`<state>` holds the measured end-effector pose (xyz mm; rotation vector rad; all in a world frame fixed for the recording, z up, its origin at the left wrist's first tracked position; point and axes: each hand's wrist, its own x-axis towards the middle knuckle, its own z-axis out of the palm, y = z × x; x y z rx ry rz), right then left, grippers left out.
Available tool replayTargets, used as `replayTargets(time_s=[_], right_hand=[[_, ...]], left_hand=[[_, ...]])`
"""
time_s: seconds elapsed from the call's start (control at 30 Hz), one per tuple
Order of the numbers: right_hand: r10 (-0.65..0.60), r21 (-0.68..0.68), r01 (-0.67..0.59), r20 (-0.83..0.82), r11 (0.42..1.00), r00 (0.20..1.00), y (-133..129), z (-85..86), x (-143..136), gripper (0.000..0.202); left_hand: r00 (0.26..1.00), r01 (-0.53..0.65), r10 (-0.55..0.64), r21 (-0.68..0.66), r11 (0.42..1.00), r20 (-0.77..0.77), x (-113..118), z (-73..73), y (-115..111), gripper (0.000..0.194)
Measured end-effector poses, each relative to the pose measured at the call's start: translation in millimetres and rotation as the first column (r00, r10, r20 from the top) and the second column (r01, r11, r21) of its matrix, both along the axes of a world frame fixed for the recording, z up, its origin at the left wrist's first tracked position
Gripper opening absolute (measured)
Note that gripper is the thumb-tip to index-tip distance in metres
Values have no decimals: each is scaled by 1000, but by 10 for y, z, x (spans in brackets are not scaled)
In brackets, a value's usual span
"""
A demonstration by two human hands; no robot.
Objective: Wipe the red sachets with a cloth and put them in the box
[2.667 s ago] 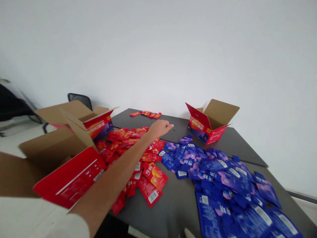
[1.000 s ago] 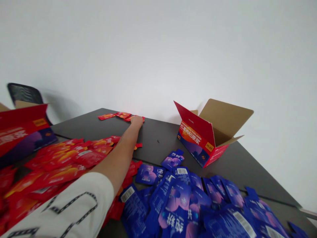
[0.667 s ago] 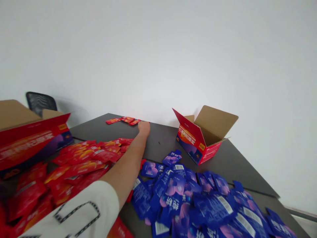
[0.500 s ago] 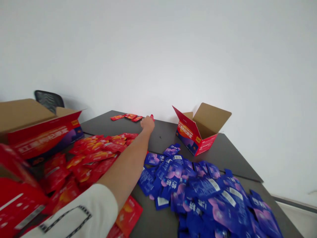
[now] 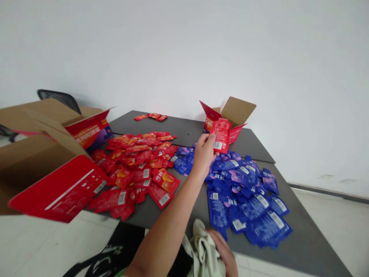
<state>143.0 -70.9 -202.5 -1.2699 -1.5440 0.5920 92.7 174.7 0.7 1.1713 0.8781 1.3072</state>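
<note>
Held up in front of the open box on the right side of the table, a red sachet (image 5: 220, 136) is showing its barcode toward us. We are gripping it between the thumb and fingers of our left hand (image 5: 205, 154), above the far part of the blue sachets (image 5: 250, 207). These are lying heaped at right on the dark table (image 5: 190, 219), while a pile of red sachets (image 5: 138, 154) is spreading at left. Our right hand (image 5: 223, 250), low at the near edge, is clutching a pale cloth (image 5: 204, 250). Beyond the piles, a few red sachets are lying near the wall, and the right box (image 5: 235, 111) is standing with flaps spread. Two more open boxes are sitting at left, a dark chair back (image 5: 59, 99) showing behind them.
</note>
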Motion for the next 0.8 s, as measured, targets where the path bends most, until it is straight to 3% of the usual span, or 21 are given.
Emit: replayTargets(time_s=[0.07,0.13,0.27,0.43,0.6,0.7,0.8], right_hand=[[-22,59,25,-44,998,999,-1,46,-28,37],[-31,59,36,-84,998,996,1,138,-62,33],[107,20,-105,-160,994,981,6,317,-69,31],[262,-91,-285,-204,954,943,-118,450,-20,27],[340,-182,-391,-258,902,904,-388,597,-52,26],[327,-228,-384,-251,895,911,-540,624,-116,27],[214,-275,-270,-215,923,953,-638,566,-165,30]], left_hand=[[973,203,-199,-24,979,118,-207,-140,-529,29],[939,335,-329,-55,940,102,-470,-314,-940,34],[910,375,-391,-126,919,-142,-1029,-705,-1354,34],[792,294,-289,-79,952,-537,-1495,-1105,-1401,41],[505,269,-173,-36,962,-846,-1533,-1290,-1370,55],[403,306,-108,22,952,-909,-1490,-1365,-1345,54],[380,324,31,165,932,-924,-1494,-1434,-1343,49]])
